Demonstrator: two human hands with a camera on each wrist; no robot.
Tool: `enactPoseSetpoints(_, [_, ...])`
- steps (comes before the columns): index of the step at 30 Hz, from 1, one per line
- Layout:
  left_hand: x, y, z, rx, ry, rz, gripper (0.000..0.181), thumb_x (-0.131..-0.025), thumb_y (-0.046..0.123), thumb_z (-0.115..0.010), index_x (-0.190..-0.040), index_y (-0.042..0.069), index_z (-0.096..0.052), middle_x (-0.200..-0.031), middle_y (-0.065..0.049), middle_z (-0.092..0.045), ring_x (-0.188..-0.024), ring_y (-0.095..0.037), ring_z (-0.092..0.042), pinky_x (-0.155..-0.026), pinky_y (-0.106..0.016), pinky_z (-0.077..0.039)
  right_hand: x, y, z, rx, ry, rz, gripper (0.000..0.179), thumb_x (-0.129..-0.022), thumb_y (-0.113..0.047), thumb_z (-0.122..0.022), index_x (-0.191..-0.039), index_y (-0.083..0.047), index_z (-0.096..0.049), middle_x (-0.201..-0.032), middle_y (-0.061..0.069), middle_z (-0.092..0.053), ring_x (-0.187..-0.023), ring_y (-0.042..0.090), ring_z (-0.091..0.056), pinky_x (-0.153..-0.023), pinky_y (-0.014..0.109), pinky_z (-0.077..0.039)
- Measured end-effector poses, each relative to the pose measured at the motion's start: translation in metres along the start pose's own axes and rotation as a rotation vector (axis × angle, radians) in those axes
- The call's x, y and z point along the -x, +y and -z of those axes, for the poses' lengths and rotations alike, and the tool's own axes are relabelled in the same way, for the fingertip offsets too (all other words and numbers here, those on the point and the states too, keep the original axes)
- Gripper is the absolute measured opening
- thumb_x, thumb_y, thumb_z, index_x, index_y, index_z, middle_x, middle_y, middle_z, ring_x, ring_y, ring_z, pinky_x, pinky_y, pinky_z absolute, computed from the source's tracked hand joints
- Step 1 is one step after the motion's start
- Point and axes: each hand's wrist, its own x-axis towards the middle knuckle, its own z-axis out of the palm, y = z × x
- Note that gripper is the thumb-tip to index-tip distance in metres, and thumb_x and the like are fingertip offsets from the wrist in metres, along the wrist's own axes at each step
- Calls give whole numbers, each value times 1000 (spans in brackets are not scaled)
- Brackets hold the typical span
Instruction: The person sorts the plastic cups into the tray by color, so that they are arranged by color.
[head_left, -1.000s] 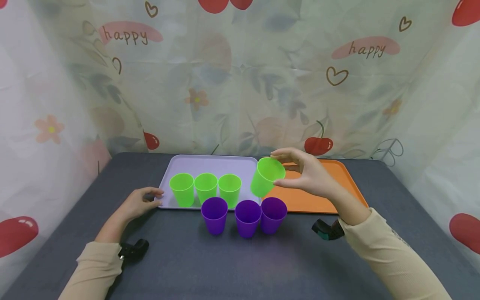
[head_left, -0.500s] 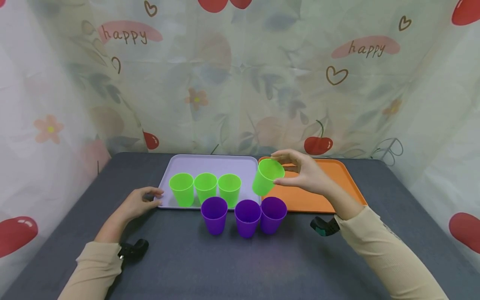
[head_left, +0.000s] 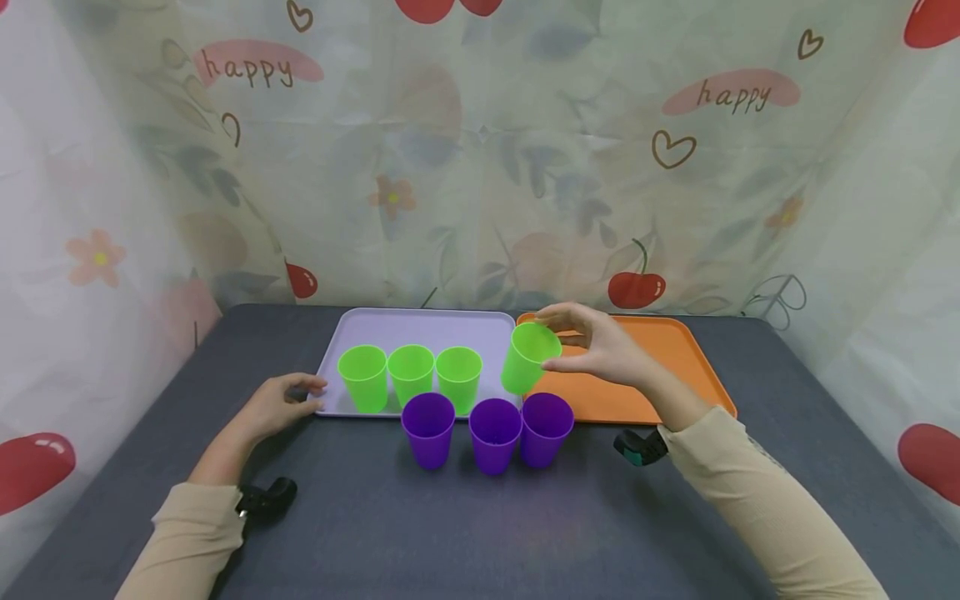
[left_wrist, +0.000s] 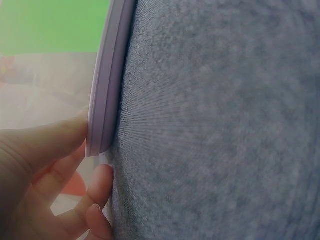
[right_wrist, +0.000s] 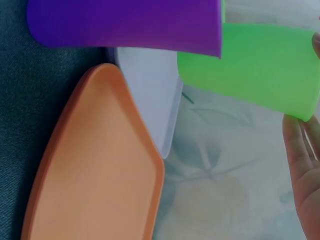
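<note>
My right hand (head_left: 592, 342) grips a green cup (head_left: 522, 367) near its rim, thumb on the near side and fingers on the far side. Slightly tilted, the cup hangs over the right end of the lavender tray (head_left: 465, 325), beside the orange tray (head_left: 645, 367). Three more green cups stand in a row on the lavender tray, the rightmost green cup (head_left: 459, 371) partly behind purple cups. At that tray's front left corner, my left hand (head_left: 277, 408) holds the edge; in the left wrist view the thumb (left_wrist: 55, 137) lies against the tray's rim (left_wrist: 106, 85).
Three purple cups stand in front of the trays: a left purple cup (head_left: 429, 437), a middle purple cup (head_left: 495, 442) and a right purple cup (head_left: 546, 437). The dark table (head_left: 450, 533) is backed by a printed curtain (head_left: 480, 167).
My right hand has moved slightly left and down with the green cup, which leans less now. My left hand stays at the tray corner.
</note>
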Motion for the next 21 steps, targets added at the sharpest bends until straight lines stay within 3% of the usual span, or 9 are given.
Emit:
enactPoseSetpoints(9, [-2, -2, -2, 17, 13, 2, 34, -86, 14, -65, -115, -3, -60, -114, -25, -61, -90, -28, -62, -71, -30, -48, -8, 13, -6, -47, -51, 6, 57, -75, -12, -77, -126, -11, -52, -127, 9, -57, -117, 25, -54, -102, 45, -43])
enactPoseSetpoints(21, [-1, -1, -1, 24, 17, 19, 34, -86, 14, -65, -116, -3, -60, -114, -25, -61, -92, -29, -62, -73, -31, -48, -18, 24, -16, -61, -118, 10, 59, -75, -10, -77, -128, -5, -50, -129, 13, -55, -119, 28, -53, -101, 44, -43])
